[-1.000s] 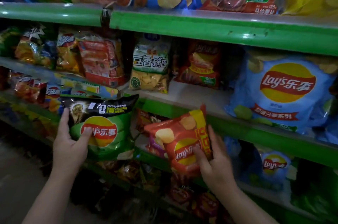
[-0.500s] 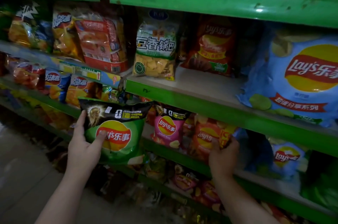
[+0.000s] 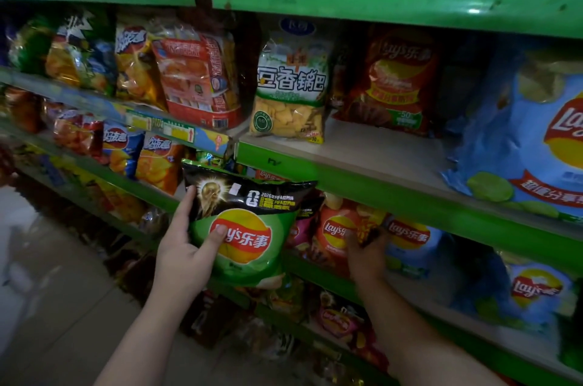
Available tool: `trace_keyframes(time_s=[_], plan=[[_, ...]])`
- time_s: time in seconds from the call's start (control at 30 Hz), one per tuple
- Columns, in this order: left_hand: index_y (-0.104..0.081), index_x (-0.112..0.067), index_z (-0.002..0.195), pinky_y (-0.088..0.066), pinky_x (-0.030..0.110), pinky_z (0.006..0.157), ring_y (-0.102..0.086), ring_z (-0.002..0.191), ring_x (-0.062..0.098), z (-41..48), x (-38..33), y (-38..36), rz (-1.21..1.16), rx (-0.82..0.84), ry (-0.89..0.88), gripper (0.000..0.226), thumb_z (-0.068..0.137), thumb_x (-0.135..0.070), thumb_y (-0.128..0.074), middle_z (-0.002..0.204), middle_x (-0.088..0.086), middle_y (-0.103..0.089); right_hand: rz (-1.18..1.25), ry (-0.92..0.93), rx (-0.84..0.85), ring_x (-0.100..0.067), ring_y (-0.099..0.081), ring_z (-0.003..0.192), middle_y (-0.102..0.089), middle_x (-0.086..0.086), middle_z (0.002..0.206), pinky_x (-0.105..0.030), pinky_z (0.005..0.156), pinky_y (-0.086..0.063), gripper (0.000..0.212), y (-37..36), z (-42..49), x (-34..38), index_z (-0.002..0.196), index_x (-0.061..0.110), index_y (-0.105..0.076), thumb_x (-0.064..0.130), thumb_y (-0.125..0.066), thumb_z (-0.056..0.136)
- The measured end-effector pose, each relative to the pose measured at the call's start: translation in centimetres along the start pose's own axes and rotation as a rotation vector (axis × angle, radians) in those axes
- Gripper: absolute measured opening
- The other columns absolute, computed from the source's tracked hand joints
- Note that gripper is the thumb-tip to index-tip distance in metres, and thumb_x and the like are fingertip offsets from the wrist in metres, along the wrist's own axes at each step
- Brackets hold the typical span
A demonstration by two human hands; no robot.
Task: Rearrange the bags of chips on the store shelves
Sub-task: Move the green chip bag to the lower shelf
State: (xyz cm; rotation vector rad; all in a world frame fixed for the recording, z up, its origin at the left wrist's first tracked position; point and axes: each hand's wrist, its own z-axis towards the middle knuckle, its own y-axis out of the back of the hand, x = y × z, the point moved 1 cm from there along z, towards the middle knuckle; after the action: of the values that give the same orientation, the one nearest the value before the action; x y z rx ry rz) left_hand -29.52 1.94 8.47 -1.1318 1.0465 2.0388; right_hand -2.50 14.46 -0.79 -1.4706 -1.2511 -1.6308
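Note:
My left hand [image 3: 186, 256] grips a green and black Lay's bag [image 3: 243, 228] by its left edge, thumb across the logo, holding it in front of the third shelf. My right hand [image 3: 366, 254] reaches under the green shelf lip [image 3: 394, 196] and holds an orange-red Lay's bag [image 3: 336, 232] standing on the third shelf. A pink Lay's bag [image 3: 298, 232] peeks out between the two. A blue Lay's bag [image 3: 410, 243] stands just right of my right hand.
The shelf above holds a white and green snack bag [image 3: 290, 82], a dark red Lay's bag [image 3: 391, 79] and a large blue Lay's bag [image 3: 530, 133], with bare shelf board [image 3: 378, 152] between them. More bags fill the left shelves and the bottom shelf. Tiled floor [image 3: 47, 306] lies at the left.
My right hand has carried the orange-red bag from mid-air in under the shelf lip and onto the third shelf. My left hand has kept the green bag, drifting right toward the shelf.

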Motion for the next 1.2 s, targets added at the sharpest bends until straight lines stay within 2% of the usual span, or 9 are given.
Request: trace_keyframes(time_s=[0.13, 0.23, 0.3, 0.4, 0.57, 0.7, 0.83, 1.0, 1.2], plan=[[-0.025, -0.064, 0.14, -0.049, 0.038, 0.097, -0.05, 0.122, 0.011, -0.4, -1.7, -0.5, -0.01, 0.008, -0.02, 0.077, 0.075, -0.053, -0.066, 0.128, -0.032, -0.041, 0.171, 0.122, -0.046, -0.032, -0.055, 0.122, -0.057, -0.016, 0.134, -0.034, 0.1, -0.042, 0.057, 2.3, -2.3, 1.6, 0.138, 0.007, -0.043, 0.009, -0.069, 0.087], [-0.023, -0.078, 0.128, -0.053, 0.038, 0.092, -0.05, 0.118, 0.009, -0.9, -2.6, -0.7, -0.027, 0.032, -0.014, 0.075, 0.072, -0.055, -0.067, 0.127, -0.036, -0.04, 0.141, 0.208, 0.133, -0.023, -0.058, 0.117, -0.061, -0.003, 0.125, -0.041, 0.1, -0.047, 0.04, 3.7, -6.3, 2.5, 0.123, 0.026, -0.054, 0.031, -0.07, 0.086], [-0.023, -0.084, 0.121, -0.056, 0.032, 0.081, -0.052, 0.105, -0.004, -1.4, -3.0, -1.0, -0.089, 0.018, 0.023, 0.078, 0.064, -0.058, -0.07, 0.121, -0.045, -0.038, 0.124, 0.298, 0.453, -0.007, -0.052, 0.125, -0.053, 0.014, 0.136, -0.037, 0.106, -0.042, 0.065, 4.5, -9.2, 4.0, 0.13, 0.041, -0.047, 0.052, -0.074, 0.073], [-0.023, -0.081, 0.126, -0.045, 0.034, 0.096, -0.045, 0.111, -0.025, -2.4, -4.6, -1.6, -0.147, -0.046, -0.046, 0.089, 0.059, -0.053, -0.075, 0.121, -0.058, -0.038, 0.047, 0.433, 0.722, 0.012, -0.036, 0.132, -0.036, 0.035, 0.145, -0.027, 0.11, -0.032, 0.111, 5.5, -11.1, 7.6, 0.144, 0.058, -0.015, 0.066, -0.083, 0.056], [-0.016, -0.084, 0.124, -0.037, 0.061, 0.106, -0.04, 0.135, 0.023, -2.4, -10.3, -2.3, -0.251, -0.039, -0.123, 0.097, 0.056, -0.051, -0.077, 0.156, -0.008, -0.031, 0.019, 0.702, 0.467, 0.014, -0.042, 0.125, -0.037, 0.036, 0.138, -0.014, 0.098, -0.041, 0.109, 8.9, -11.2, 14.2, 0.143, 0.057, -0.018, 0.07, -0.081, 0.056], [-0.008, -0.081, 0.129, -0.037, 0.061, 0.105, -0.03, 0.141, 0.021, -1.2, -15.0, -2.6, -0.272, 0.015, -0.262, 0.097, 0.053, -0.086, -0.066, 0.149, -0.026, -0.021, 0.218, 0.743, 0.404, -0.004, -0.061, 0.112, -0.057, 0.019, 0.125, -0.025, 0.086, -0.056, 0.082, 12.0, -10.5, 17.9, 0.133, 0.052, -0.041, 0.054, -0.085, 0.064], [-0.01, -0.074, 0.137, -0.047, 0.033, 0.088, -0.038, 0.119, -0.025, -0.4, -18.9, -3.2, -0.311, 0.082, -0.384, 0.096, 0.057, -0.089, -0.06, 0.123, -0.059, -0.029, 0.393, 0.697, 0.321, -0.006, -0.068, 0.101, -0.067, 0.015, 0.116, -0.022, 0.075, -0.058, 0.071, 15.7, -10.0, 20.5, 0.121, 0.053, -0.053, 0.055, -0.087, 0.058], [-0.015, -0.068, 0.141, -0.055, 0.029, 0.087, -0.054, 0.118, -0.007, -0.8, -21.7, -5.6, -0.421, 0.303, -0.431, 0.098, 0.06, -0.081, -0.069, 0.127, -0.041, -0.048, 0.521, 0.589, 0.252, -0.012, -0.07, 0.101, -0.071, 0.012, 0.113, -0.04, 0.08, -0.06, 0.079, 20.4, -9.3, 20.8, 0.122, 0.054, -0.053, 0.057, -0.088, 0.051], [-0.023, -0.063, 0.142, -0.053, 0.021, 0.09, -0.056, 0.123, -0.001, -2.8, -23.4, -9.9, -0.454, 0.519, -0.478, 0.096, 0.063, -0.068, -0.079, 0.137, -0.029, -0.051, 0.455, 0.567, 0.226, -0.007, -0.068, 0.103, -0.062, 0.016, 0.123, -0.038, 0.078, -0.06, 0.095, 24.7, -9.6, 20.6, 0.126, 0.069, -0.035, 0.05, -0.089, 0.05]])
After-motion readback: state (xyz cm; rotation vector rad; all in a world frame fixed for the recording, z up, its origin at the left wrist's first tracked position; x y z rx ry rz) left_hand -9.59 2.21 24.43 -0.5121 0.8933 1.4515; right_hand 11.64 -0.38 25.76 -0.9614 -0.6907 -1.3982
